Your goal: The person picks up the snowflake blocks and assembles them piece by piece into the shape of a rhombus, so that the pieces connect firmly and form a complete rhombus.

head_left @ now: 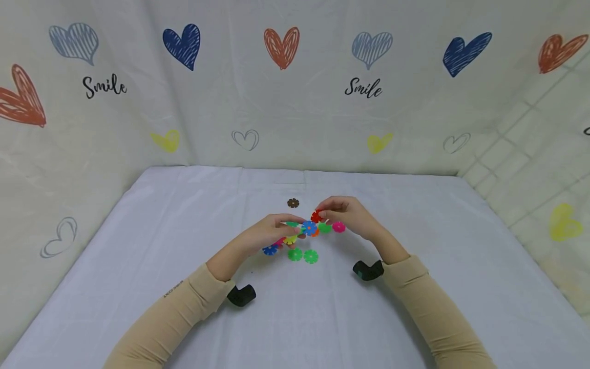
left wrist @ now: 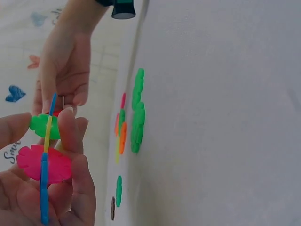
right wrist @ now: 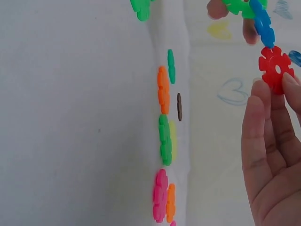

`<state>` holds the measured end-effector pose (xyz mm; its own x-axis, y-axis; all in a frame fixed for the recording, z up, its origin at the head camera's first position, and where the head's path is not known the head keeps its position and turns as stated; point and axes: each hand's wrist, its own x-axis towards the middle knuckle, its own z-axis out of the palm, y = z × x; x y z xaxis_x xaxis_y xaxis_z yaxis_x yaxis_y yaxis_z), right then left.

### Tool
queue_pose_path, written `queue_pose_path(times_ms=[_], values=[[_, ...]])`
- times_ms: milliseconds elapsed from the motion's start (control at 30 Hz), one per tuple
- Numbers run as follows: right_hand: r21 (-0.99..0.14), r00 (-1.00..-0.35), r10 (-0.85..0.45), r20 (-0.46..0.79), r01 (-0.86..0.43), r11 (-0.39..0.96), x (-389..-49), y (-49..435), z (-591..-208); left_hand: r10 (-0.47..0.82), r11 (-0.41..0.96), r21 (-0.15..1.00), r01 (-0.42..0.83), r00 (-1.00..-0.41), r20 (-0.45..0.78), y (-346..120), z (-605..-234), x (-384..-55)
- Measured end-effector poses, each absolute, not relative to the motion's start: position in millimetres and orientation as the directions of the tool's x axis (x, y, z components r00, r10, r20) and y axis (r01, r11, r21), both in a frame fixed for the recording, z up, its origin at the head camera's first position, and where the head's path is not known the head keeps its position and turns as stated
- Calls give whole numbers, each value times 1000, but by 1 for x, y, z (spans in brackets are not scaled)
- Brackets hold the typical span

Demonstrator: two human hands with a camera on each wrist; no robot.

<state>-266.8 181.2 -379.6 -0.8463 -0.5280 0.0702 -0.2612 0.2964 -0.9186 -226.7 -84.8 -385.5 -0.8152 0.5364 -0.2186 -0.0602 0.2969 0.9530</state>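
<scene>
A chain of notched plastic snowflake discs is held up above the white table by my left hand. It runs from a blue disc through a pink disc, a yellow disc and a green disc to another blue disc. The left thumb and fingers pinch it around the green disc. Between thumb and fingertips, my right hand pinches a red disc. The red rim meets the edge of the end blue disc; whether their slots interlock, I cannot tell.
Loose discs lie on the white cloth: a brown one farthest back, a pink one to the right, two green ones in front, others behind the hands. Black devices sit at both wrists. A heart-printed curtain stands behind.
</scene>
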Motion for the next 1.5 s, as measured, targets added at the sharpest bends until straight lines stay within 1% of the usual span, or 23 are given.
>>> queue_pose_path(times_ms=[400, 700, 900, 1000, 1133, 1267, 1500], values=[[-926, -821, -566, 75, -268, 266, -266, 181, -380, 531, 295, 954, -55, -820, -212, -85, -384, -225], [-947, -784, -612, 102, -265, 182, -267, 177, -385, 522, 316, 949, -4, -834, -177, -84, -381, -221], [-958, -805, -586, 91, -231, 169, -266, 171, -386, 516, 281, 960, -2, -843, -152, -83, -382, -220], [-964, -819, -568, 79, -208, 166, -264, 168, -385, 512, 279, 960, 36, -851, -117, -82, -384, -221], [-971, -836, -545, 63, -177, 160, -262, 165, -387, 468, 323, 939, 115, -882, -53, -78, -386, -220], [-976, -839, -541, 63, -165, 141, -259, 162, -386, 408, 351, 925, 143, -913, -14, -73, -385, -215], [-977, -857, -513, 38, -140, 162, -254, 158, -381, 353, 412, 895, 169, -936, 15, -68, -386, -211]])
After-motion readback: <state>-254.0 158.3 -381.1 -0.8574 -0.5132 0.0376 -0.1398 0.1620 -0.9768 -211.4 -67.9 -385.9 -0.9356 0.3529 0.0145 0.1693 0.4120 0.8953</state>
